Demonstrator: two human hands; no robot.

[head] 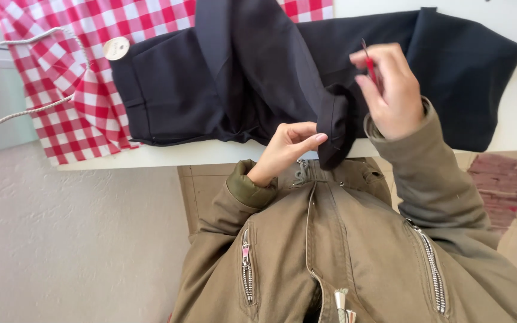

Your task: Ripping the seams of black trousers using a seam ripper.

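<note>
The left hand [285,149] sits just below the centre of the view, thumb and forefinger pinched on the folded edge of a dark navy garment [258,78] where the cloth hangs over the table edge [169,157]. At about two o'clock from it, the right hand [390,90] is raised with fingers closed around a thin red tool [368,64] (too slim to tell what kind), its tip pointing up toward twelve o'clock and its lower part hidden behind the fingers. Both wrists come out of olive-green jacket sleeves [432,179].

Going left to right across the scene: at ten o'clock a red-and-white checked cloth [73,72] lies on the white table, with a pale cord [19,113] trailing off toward nine o'clock. A round pale button-like disc [116,48] rests at the checked cloth's right border, touching the navy garment's corner. The garment itself spreads from there across the top of the view to about two o'clock, partly overlapping the checked cloth; a rolled fold of it [336,122] droops between the two hands, just beside the left fingertips. At four o'clock, beyond the right sleeve, a reddish woven rug [504,185] lies on the floor.

Lower centre, at six o'clock, the olive jacket front [330,251] fills the frame, with two metal zips set on either side.
</note>
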